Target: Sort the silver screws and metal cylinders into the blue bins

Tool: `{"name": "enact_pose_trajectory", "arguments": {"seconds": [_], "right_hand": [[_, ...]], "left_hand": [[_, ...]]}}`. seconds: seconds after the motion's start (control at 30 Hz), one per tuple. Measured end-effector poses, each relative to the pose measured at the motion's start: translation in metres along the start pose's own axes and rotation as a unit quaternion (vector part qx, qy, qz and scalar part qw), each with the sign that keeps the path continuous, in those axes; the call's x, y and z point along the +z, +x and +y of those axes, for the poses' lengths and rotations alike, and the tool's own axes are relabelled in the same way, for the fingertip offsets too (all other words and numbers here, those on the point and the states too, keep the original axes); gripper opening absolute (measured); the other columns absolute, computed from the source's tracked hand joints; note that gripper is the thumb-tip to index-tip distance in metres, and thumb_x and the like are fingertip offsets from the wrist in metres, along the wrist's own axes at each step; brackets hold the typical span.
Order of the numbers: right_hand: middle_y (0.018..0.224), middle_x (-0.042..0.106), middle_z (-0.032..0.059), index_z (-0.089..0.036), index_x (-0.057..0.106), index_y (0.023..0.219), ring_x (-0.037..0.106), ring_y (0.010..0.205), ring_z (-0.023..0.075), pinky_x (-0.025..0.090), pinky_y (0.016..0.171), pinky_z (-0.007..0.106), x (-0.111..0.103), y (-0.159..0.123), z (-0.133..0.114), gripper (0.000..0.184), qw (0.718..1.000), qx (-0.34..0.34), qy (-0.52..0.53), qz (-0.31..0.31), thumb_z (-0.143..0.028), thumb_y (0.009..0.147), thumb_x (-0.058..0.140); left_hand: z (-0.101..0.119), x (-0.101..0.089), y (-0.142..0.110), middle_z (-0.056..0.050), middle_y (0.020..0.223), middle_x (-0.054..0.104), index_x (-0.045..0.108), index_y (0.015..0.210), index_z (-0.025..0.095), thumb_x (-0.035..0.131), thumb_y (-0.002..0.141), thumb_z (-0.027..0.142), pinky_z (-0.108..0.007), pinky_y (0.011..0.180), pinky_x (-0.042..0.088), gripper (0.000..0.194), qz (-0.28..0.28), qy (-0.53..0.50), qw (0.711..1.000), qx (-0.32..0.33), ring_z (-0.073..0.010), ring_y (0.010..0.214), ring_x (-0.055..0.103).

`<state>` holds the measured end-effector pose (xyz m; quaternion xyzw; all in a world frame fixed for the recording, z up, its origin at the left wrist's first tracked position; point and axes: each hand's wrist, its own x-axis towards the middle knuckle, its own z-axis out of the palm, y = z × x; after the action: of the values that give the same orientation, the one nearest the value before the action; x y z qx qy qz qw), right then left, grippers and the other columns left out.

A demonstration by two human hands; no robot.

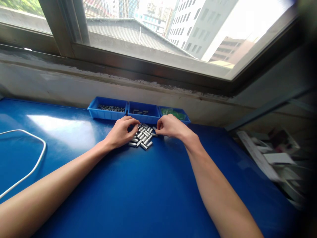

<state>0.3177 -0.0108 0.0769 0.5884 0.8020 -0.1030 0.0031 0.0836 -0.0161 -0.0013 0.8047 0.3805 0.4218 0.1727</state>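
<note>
Several small, shiny metal blocks [145, 134] lie in a tight, woven-looking cluster on the blue tabletop [148, 188]. My left hand [122, 131] is at the cluster's left edge, thumb and fingers drawn together against the outer pieces; what they pinch is hidden. On the opposite side, my right hand [171, 127] has its thumb and forefinger closed at the end of one metal block [155, 128] on the right edge. The blocks nearest my left fingertips are partly covered.
Behind the hands, three joined blue bins stand along the wall: a left bin [106, 114] of small metal parts, a middle bin [145, 117] with a few metal pieces, and a right bin [185, 118] with green items. A white cable [42, 152] curves at left.
</note>
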Motion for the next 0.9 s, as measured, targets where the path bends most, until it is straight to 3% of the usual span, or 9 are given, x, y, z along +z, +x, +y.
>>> {"name": "enact_pose_trajectory", "arguments": {"seconds": [0.17, 0.43, 0.5, 0.7, 0.8, 0.9], "right_hand": [[0.067, 0.075, 0.0042, -0.017, 0.077, 0.071, 0.068, 0.064, 0.0172, 0.049, 0.059, 0.023, -0.011, -0.006, 0.005, 0.009, 0.995, -0.026, 0.098, -0.024, -0.024, 0.071, 0.07], [0.063, 0.075, 0.0036, -0.016, 0.077, 0.077, 0.073, 0.064, 0.0187, 0.053, 0.057, 0.021, -0.006, -0.006, 0.016, 0.017, 0.962, -0.029, 0.271, -0.026, -0.031, 0.071, 0.078], [0.064, 0.075, 0.0041, -0.015, 0.077, 0.079, 0.073, 0.063, 0.0192, 0.054, 0.057, 0.022, -0.006, -0.007, 0.013, 0.024, 0.933, -0.039, 0.356, -0.026, -0.035, 0.069, 0.083], [0.064, 0.074, 0.004, -0.014, 0.075, 0.078, 0.068, 0.053, 0.0154, 0.055, 0.055, 0.025, 0.007, -0.002, 0.004, 0.032, 0.8, -0.09, 0.593, -0.004, -0.039, 0.063, 0.089], [0.064, 0.073, 0.0034, -0.014, 0.075, 0.078, 0.067, 0.052, 0.0144, 0.054, 0.053, 0.024, 0.016, 0.002, 0.003, 0.03, 0.771, -0.083, 0.631, 0.004, -0.037, 0.063, 0.089], [0.066, 0.074, 0.0032, -0.015, 0.075, 0.078, 0.069, 0.054, 0.0147, 0.054, 0.053, 0.023, 0.019, 0.006, 0.002, 0.03, 0.761, -0.073, 0.644, 0.036, -0.035, 0.061, 0.09]], "left_hand": [[0.001, 0.0, 0.0, -0.006, 0.099, 0.075, 0.076, 0.099, 0.018, 0.059, 0.091, 0.02, -0.029, 0.086, 0.052, 0.019, 0.0, -0.001, 1.0, 0.002, -0.0188, 0.091, 0.067], [0.002, 0.0, 0.001, -0.006, 0.098, 0.075, 0.076, 0.099, 0.018, 0.058, 0.092, 0.022, -0.029, 0.083, 0.052, 0.019, -0.003, 0.001, 1.0, -0.002, -0.0183, 0.088, 0.067], [0.002, 0.0, 0.001, -0.006, 0.098, 0.074, 0.076, 0.099, 0.017, 0.058, 0.093, 0.022, -0.03, 0.083, 0.051, 0.02, -0.005, 0.001, 1.0, -0.003, -0.0184, 0.088, 0.067], [0.001, 0.0, 0.001, -0.006, 0.096, 0.074, 0.076, 0.099, 0.018, 0.057, 0.093, 0.023, -0.03, 0.082, 0.051, 0.02, -0.015, -0.004, 1.0, 0.004, -0.0184, 0.089, 0.066], [0.001, 0.0, 0.0, -0.006, 0.096, 0.074, 0.075, 0.099, 0.019, 0.057, 0.093, 0.023, -0.03, 0.082, 0.051, 0.02, -0.017, -0.003, 1.0, 0.004, -0.0188, 0.089, 0.067], [0.001, 0.0, 0.0, -0.006, 0.096, 0.074, 0.075, 0.1, 0.019, 0.056, 0.094, 0.024, -0.03, 0.083, 0.052, 0.02, -0.016, -0.004, 1.0, 0.009, -0.0186, 0.089, 0.067]]}}
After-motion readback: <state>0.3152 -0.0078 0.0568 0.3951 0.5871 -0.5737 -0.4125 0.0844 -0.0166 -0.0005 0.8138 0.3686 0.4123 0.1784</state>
